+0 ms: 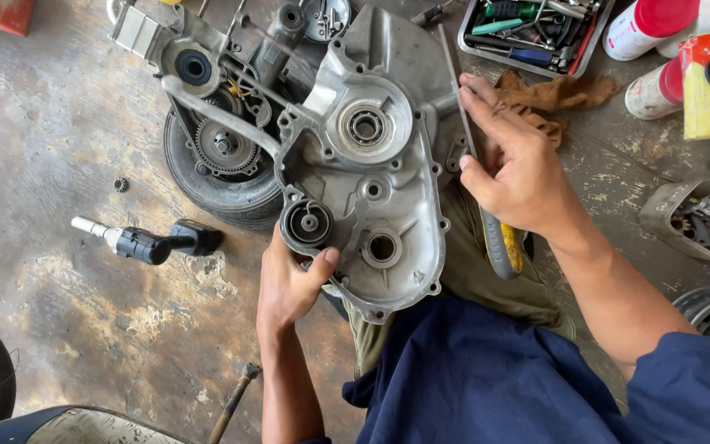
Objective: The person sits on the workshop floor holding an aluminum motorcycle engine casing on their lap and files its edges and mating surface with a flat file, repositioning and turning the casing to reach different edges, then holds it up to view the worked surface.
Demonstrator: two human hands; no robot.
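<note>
Two hands are on the work: your left hand point(289, 284) grips the lower edge of the grey metal engine cover point(371, 164), thumb pressed on its face beside a round black-lined bore, fingers curled under the rim and out of sight. The cover lies tilted across your lap, its upper end resting over the small wheel point(215, 177) and the engine parts on the concrete floor point(51, 148). Your right hand point(515, 168) sits at the cover's right edge, fingers closed around a long thin tool point(454, 90) with a yellow-and-grey handle point(503, 247) that sticks out below your palm; the shaft runs up along the cover's rim. A brown rag point(560, 94) lies just behind that hand. Beyond it sits a tool tray point(536, 33), with red-capped spray cans point(651, 25) to its right. A black power tool point(158, 242) lies on the floor, well left of your left hand
</note>
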